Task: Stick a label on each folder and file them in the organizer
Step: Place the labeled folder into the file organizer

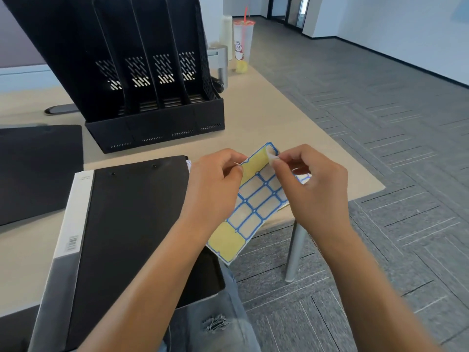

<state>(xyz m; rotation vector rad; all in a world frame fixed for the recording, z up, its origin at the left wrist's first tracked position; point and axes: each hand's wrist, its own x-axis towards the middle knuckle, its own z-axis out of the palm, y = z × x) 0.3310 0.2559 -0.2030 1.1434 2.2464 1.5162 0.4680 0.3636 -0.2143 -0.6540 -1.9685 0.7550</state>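
over the bench (279,118) edge, the left hand (215,184) pinches the label sheet (253,207); the right hand (312,184) pinches a label (272,155) at its top corner. the folder (121,224) lies just left, before the organizer (142,72).

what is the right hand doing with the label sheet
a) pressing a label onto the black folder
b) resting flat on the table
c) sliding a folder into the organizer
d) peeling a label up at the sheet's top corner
d: the right hand pinches a curled label lifting off the top corner of the label sheet, which the left hand holds above the table edge, apart from the black folder.
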